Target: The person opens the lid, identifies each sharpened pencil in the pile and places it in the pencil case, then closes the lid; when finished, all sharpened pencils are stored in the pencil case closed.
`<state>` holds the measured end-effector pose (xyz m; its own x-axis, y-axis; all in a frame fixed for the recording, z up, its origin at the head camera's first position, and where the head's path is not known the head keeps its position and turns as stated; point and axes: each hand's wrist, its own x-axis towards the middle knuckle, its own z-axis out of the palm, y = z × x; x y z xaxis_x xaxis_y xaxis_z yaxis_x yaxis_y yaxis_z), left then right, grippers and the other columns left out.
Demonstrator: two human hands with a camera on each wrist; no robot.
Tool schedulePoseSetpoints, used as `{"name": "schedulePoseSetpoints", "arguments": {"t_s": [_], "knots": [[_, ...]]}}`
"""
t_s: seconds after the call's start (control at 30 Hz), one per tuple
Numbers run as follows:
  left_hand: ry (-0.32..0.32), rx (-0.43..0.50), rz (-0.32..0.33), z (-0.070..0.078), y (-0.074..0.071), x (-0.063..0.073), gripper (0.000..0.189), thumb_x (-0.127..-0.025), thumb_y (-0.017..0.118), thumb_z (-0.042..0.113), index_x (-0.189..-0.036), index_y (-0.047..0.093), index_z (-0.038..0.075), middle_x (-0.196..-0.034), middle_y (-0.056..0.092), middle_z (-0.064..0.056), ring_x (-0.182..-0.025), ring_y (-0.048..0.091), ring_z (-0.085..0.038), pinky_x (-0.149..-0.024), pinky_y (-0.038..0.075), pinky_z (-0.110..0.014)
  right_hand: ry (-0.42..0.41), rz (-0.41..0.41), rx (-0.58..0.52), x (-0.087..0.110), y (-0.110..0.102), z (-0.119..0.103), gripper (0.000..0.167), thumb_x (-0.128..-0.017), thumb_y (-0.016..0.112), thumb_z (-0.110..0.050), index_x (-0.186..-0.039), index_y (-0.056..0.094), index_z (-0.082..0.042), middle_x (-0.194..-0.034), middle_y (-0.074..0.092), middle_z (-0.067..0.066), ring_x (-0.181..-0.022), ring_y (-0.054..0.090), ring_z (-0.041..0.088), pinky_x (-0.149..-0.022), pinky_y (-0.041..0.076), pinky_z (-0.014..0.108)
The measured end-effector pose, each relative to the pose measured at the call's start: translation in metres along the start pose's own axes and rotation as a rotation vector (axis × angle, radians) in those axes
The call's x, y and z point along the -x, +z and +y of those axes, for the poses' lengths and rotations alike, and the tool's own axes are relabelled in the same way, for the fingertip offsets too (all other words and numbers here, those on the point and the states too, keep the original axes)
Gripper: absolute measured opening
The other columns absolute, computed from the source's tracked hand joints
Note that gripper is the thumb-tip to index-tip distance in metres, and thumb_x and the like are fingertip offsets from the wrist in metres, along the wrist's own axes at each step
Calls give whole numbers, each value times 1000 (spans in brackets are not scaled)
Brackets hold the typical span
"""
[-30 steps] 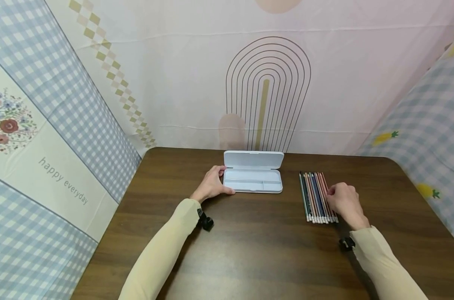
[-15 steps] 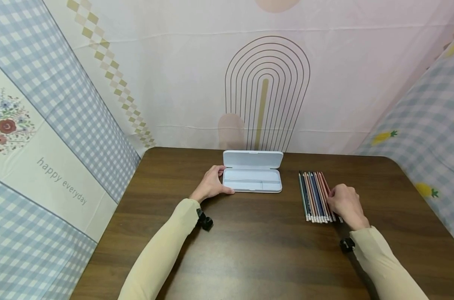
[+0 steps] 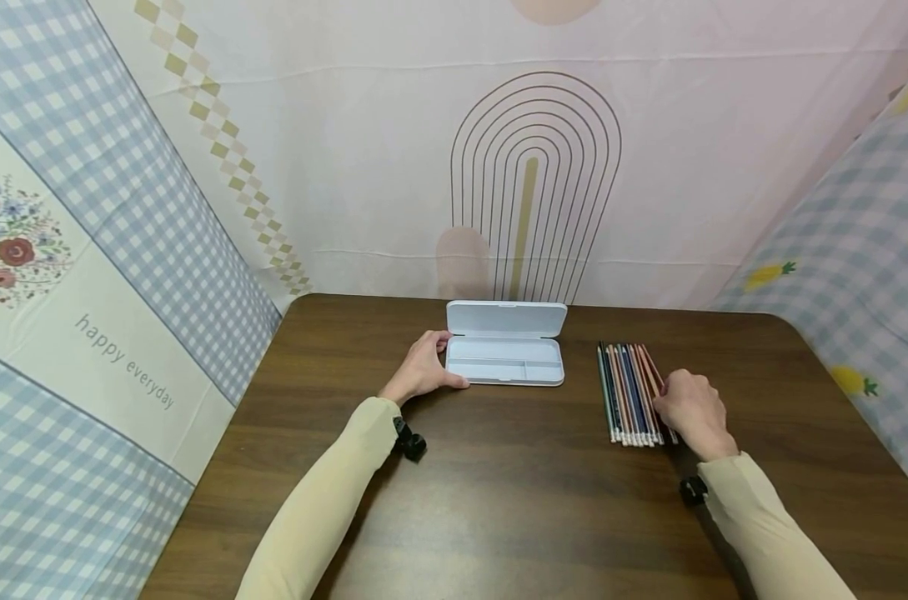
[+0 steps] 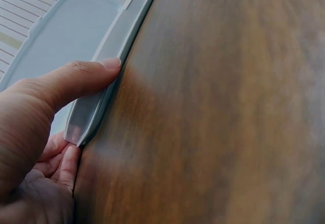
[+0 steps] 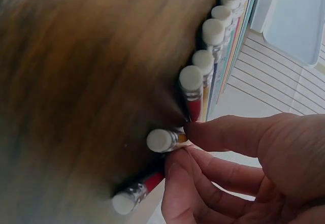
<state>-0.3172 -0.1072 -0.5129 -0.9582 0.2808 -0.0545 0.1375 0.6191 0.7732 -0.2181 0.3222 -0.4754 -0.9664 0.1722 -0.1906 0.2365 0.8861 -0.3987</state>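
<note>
Wooden table [image 3: 529, 492] has free room near its front edge. The white pencil case [image 3: 504, 360] lies open, nothing in it; left hand [image 3: 423, 369] grips its left end. Right hand [image 3: 691, 411] pinches one pencil [image 5: 165, 139] of the row of pencils [image 3: 628, 392]

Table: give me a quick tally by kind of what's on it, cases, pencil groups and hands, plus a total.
Pencil case, open: 1
Row of pencils: 1 (single pencils too tightly packed to count)
Hands: 2, left hand and right hand
Total: 4
</note>
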Motion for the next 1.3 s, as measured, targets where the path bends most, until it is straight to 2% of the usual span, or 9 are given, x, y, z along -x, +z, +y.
{"name": "schedulePoseSetpoints", "arguments": {"t_s": [0.2, 0.47, 0.57, 0.7, 0.87, 1.07, 1.2, 1.3], "knots": [[3, -3, -1, 0, 0, 0, 98, -75, 101, 25, -157, 50, 3, -153, 57, -17, -146, 56, -33, -125, 49, -47, -21, 0, -5, 5, 0, -3, 31, -100, 63, -8, -69, 59, -6, -65, 55, 8, -59, 55, 23, -51, 41, 34], [0, -8, -3, -1, 0, -1, 98, -75, 101, 25, -156, 50, 2, -154, 56, -18, -147, 56, -34, -125, 49, -46, -7, 23, -27, 0, 7, 0, 43, -99, 66, -8, -59, 50, -12, -54, 46, 1, -49, 48, 18, -47, 39, 33], [1, -13, -1, -1, 0, -1, 98, -75, 101, 25, -156, 50, 2, -154, 56, -18, -147, 56, -34, -125, 48, -46, -11, 33, -44, 5, 5, -4, 44, -100, 67, -10, -59, 51, -12, -54, 48, 1, -49, 51, 19, -47, 41, 32], [2, -17, 1, 0, 0, -1, 97, -76, 101, 26, -156, 50, 2, -153, 56, -18, -146, 56, -34, -125, 49, -46, -54, 105, -44, 9, 5, -4, 43, -100, 66, -12, -60, 52, -11, -57, 49, 1, -53, 51, 19, -50, 38, 32], [0, -10, -1, -1, 0, 0, 98, -76, 101, 26, -156, 50, 2, -154, 56, -18, -147, 56, -34, -125, 49, -47, -145, 211, -44, 14, 9, -3, 33, -100, 64, -8, -68, 55, -6, -65, 49, 5, -59, 49, 20, -53, 36, 31], [2, -2, 1, -1, 0, -1, 98, -75, 101, 25, -156, 51, 2, -153, 57, -18, -146, 57, -34, -125, 49, -47, -259, 314, -52, 21, 12, -4, 12, -97, 64, -4, -89, 68, 5, -81, 62, 18, -67, 55, 25, -57, 41, 32], [5, 2, 5, -1, 0, -1, 98, -75, 101, 24, -156, 51, 2, -154, 57, -18, -146, 57, -34, -124, 49, -46, -322, 324, -61, 25, 12, -8, 16, -99, 63, -4, -103, 71, 9, -93, 66, 22, -75, 59, 27, -61, 44, 31], [6, 2, 3, -1, 0, 0, 98, -75, 101, 24, -155, 51, 2, -154, 57, -18, -146, 57, -34, -124, 49, -47, -376, 305, -75, 26, 12, -14, 16, -100, 63, -2, -107, 72, 9, -97, 66, 21, -79, 58, 26, -64, 45, 29]]}}
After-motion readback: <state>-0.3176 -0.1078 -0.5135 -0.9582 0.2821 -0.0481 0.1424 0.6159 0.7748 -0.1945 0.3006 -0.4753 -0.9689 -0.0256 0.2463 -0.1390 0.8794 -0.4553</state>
